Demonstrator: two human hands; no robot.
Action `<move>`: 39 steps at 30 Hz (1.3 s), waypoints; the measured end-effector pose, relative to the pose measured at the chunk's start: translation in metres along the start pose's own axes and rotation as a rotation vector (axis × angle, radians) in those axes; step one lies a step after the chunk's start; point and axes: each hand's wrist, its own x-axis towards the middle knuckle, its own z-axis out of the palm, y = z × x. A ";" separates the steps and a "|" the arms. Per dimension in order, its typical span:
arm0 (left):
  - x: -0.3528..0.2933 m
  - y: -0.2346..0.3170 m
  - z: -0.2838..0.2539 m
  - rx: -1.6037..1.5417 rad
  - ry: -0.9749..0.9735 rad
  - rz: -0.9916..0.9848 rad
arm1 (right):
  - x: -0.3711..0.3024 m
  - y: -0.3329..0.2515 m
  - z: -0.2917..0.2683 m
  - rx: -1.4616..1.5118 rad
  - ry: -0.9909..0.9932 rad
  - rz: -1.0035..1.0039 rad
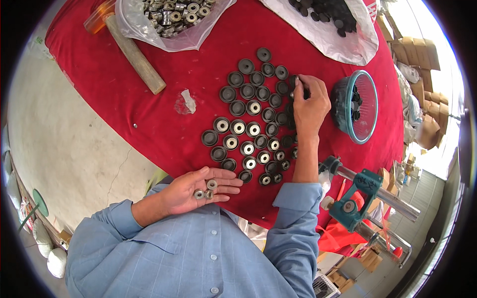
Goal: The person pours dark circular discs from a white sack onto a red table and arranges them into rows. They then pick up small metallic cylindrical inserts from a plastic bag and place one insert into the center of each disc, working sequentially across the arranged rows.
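My left hand is palm up near the table's front edge, its fingers stretched out. Three small metal ball bearings rest on it. My right hand reaches over the right side of a group of round black plastic caps. Its thumb and fingers are pressed together among the caps, and whatever is between them is mostly hidden. Several caps toward the front have a shiny bearing seated in the middle; many farther back are bare and face up like shallow cups.
A bag of loose bearings and a wooden-handled hammer lie at the far left. A white sack of black parts lies at the far right. Beside my right hand stands a clear bowl; a green hand press stands nearer. Red cloth covers the table.
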 end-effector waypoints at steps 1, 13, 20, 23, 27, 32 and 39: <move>0.000 0.000 0.000 0.005 -0.004 -0.001 | 0.000 -0.002 -0.001 0.039 0.000 0.045; 0.001 -0.003 -0.005 0.013 -0.019 -0.003 | -0.017 -0.004 -0.007 -0.250 -0.097 -0.171; 0.000 -0.002 -0.001 0.013 0.000 -0.012 | -0.020 -0.007 -0.016 -0.414 -0.200 -0.197; 0.002 -0.001 -0.003 -0.033 -0.027 0.008 | -0.026 -0.016 -0.023 -0.334 -0.191 -0.154; 0.001 -0.005 -0.005 -0.099 -0.045 0.056 | -0.055 -0.063 -0.048 0.120 -0.236 0.012; 0.003 -0.011 -0.014 -0.187 -0.100 0.079 | -0.122 -0.127 -0.072 0.361 -0.658 -0.101; 0.002 -0.013 -0.022 -0.282 -0.177 0.079 | -0.158 -0.134 -0.057 0.313 -0.727 -0.176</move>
